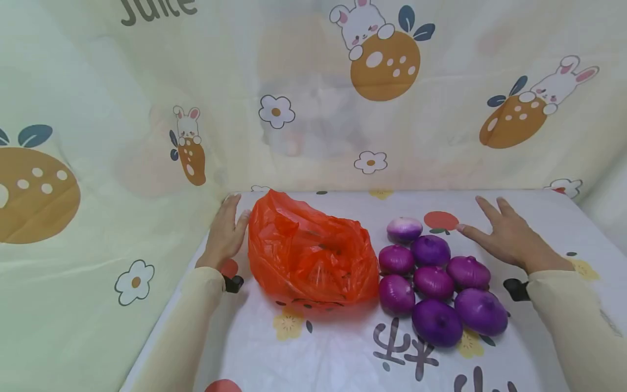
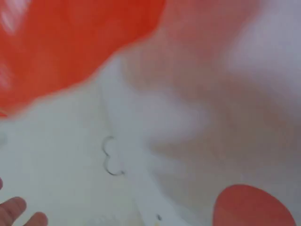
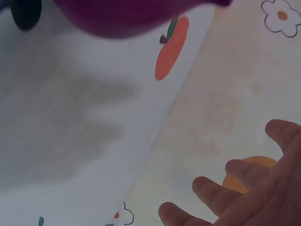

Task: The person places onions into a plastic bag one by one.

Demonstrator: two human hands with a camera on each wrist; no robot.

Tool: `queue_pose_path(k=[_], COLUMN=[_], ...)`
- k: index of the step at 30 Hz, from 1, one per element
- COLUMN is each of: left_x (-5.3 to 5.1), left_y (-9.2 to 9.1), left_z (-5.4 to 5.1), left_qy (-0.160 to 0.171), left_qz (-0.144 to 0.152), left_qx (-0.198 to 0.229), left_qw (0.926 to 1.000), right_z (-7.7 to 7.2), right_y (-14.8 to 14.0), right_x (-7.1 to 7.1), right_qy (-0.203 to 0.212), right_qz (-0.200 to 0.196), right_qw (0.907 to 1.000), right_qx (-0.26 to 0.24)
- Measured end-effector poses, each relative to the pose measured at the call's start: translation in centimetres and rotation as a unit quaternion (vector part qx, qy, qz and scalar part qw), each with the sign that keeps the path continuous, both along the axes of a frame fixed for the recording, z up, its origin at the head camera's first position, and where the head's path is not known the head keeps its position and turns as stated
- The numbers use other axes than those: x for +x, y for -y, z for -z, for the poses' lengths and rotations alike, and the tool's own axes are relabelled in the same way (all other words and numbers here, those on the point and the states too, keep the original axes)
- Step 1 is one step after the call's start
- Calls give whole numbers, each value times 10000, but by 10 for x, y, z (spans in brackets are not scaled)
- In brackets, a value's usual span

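Observation:
A crumpled red plastic bag (image 1: 313, 256) sits on the white tablecloth between my hands, its mouth facing up and towards me. My left hand (image 1: 226, 231) is just left of it with fingers extended; whether the thumb touches the plastic I cannot tell. Several purple onions (image 1: 433, 283) lie in a tight cluster right of the bag, one of them paler on top. Beyond their right side, my right hand (image 1: 511, 239) spreads its fingers and holds nothing. In the right wrist view, the spread fingers (image 3: 211, 193) are apart from a purple onion (image 3: 122, 16).
The tablecloth (image 1: 294, 354) carries printed flowers, fruit and dark lettering. Behind it and on the left hangs a pale cloth (image 1: 313, 71) printed with rabbits and oranges. Each wrist wears a dark strap (image 1: 516, 289), (image 1: 234, 284).

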State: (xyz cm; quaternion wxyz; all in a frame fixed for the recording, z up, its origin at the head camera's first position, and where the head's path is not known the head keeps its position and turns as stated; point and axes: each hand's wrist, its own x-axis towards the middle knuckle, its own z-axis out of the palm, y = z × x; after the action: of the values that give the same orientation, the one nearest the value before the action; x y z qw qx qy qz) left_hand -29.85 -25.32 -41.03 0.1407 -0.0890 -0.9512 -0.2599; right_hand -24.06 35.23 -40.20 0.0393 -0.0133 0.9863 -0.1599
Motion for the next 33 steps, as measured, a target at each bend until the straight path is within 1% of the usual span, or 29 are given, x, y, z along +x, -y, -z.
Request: queue_pose_path(k=[2, 5, 6, 8, 10, 11, 13, 15, 16, 18, 21, 23, 27, 31, 33], left_x=[9, 24, 29, 40, 50, 55, 64, 72, 75, 78, 82, 84, 84, 83, 82], left_y=[-5, -16, -21, -33, -45, -52, -65, -77, -82, -90, -98, -101, -107, -112, -115], left_z=[-5, -13, -15, -20, -23, -24, -24, -24, -23, -20, -14, -9, 0, 7, 9], left_qy=[-109, -169, -194, -347, -524, -619, -800, -775, -724, -511, -25, 271, 750, 1093, 1139], left_qz=[142, 342, 395, 521, 616, 625, 604, 546, 491, 363, 170, 52, -162, -505, -700], left_qx=[65, 105, 67, -112, -474, -723, -1275, -1776, -2005, -2348, -2636, -2723, -2750, -2476, -2277], left_qw=[9998, 9992, 9990, 9980, 9956, 9935, 9868, 9795, 9758, 9700, 9645, 9618, 9584, 9614, 9645], right_z=[0, 0, 0, 0, 1, 1, 3, 6, 7, 11, 18, 23, 33, 42, 46], right_y=[5, 10, 11, 12, 14, 14, 16, 18, 19, 22, 26, 28, 32, 35, 37], right_x=[6, 15, 19, 28, 37, 41, 51, 60, 64, 72, 85, 93, 108, 118, 123], right_qy=[57, 114, 131, 172, 183, 183, 202, 208, 210, 226, 271, 304, 314, 182, 91], right_qz=[-48, -147, -168, -194, -199, -208, -209, -218, -222, -224, -233, -223, -175, -184, -198], right_qw=[10000, 9997, 9996, 9992, 9988, 9985, 9982, 9979, 9978, 9977, 9977, 9976, 9972, 9967, 9964], right_qx=[-54, -160, -205, -315, -411, -464, -530, -571, -584, -595, -581, -583, -660, -768, -819])
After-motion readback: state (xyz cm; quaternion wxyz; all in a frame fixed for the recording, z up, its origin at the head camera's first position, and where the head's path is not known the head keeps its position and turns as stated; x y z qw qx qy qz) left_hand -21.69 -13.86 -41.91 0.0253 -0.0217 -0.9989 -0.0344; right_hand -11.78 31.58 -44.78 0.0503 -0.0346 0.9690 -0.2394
